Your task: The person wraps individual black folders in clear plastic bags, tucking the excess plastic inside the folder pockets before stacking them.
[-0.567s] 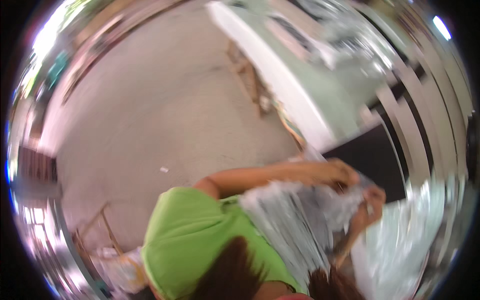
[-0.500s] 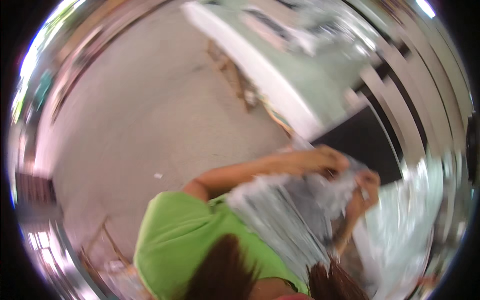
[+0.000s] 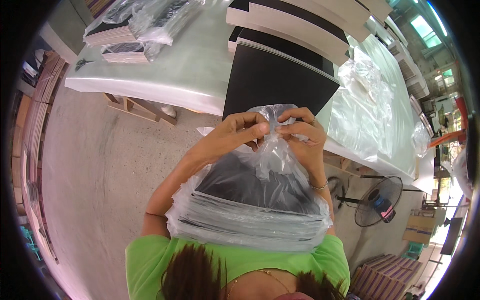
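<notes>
plastic bag [image 3: 250,230] around a black-topped stack [image 3: 232,182] sits just before the green shirt [image 3: 146,260], near the table [image 3: 195,82], left hand [image 3: 242,131] and right hand [image 3: 306,134] pinching its bunched neck, fingertips closed. gathering seems the step in hand, calling next for steady grip; the label [image 3: 387,214] on the fan [image 3: 376,199] is unreadable.

No wording, number or sign can be read. Well to the right of the right-hand grip [image 3: 306,134] and lower down, the black fan [image 3: 378,201] bears a small pink-and-blue label [image 3: 387,214] on its middle, its print too small to make out. Farther right from the grip, a cardboard box [image 3: 415,224] carries dark markings, equally illegible.
</notes>
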Available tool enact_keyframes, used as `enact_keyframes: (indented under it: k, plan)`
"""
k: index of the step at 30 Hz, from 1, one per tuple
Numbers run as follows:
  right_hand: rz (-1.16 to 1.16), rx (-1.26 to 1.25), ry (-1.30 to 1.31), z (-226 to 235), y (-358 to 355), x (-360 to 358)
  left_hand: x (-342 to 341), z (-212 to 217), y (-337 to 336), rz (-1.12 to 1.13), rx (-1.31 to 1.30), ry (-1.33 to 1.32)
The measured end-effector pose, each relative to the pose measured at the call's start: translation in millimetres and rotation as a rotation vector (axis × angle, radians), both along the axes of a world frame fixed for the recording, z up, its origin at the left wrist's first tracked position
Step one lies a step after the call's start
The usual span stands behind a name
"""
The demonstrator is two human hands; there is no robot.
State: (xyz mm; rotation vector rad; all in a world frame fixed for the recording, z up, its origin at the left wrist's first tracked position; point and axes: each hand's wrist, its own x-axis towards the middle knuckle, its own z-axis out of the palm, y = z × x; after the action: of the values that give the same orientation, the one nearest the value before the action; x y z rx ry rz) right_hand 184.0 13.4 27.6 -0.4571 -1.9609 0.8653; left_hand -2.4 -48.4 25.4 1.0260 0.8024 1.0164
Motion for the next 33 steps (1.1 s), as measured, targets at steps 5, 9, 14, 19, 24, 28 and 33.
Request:
enact_keyframes:
  k: [5, 9, 14, 19, 24, 28, 33]
  plan:
    - [-0.023, 0.026, -0.021, -3, -2, -2, 1, -4, 7, -0.059, -0.002, -0.004]
    - [-0.005, 0.014, 0.019, -4, -2, -2, -1, -5, 6, -0.069, -0.096, -0.158]
    - [-0.042, 0.058, -0.009, -7, -2, 1, 1, -13, 5, -0.037, -0.088, -0.247]
    - [-0.109, 0.145, -0.039, -2, 0, -3, 0, -11, 6, -0.013, 0.139, 0.086]
    - [-0.061, -0.158, 0.111, 8, 0, -9, 14, 2, 4, 0.088, 0.452, 0.504]
    - [-0.024, -0.186, 0.136, 4, 8, 2, 4, -14, 27, 0.096, 0.223, 0.094]
    - [-0.018, -0.215, 0.082, 0, 14, 9, 1, -4, 33, 0.038, 0.495, 0.328]
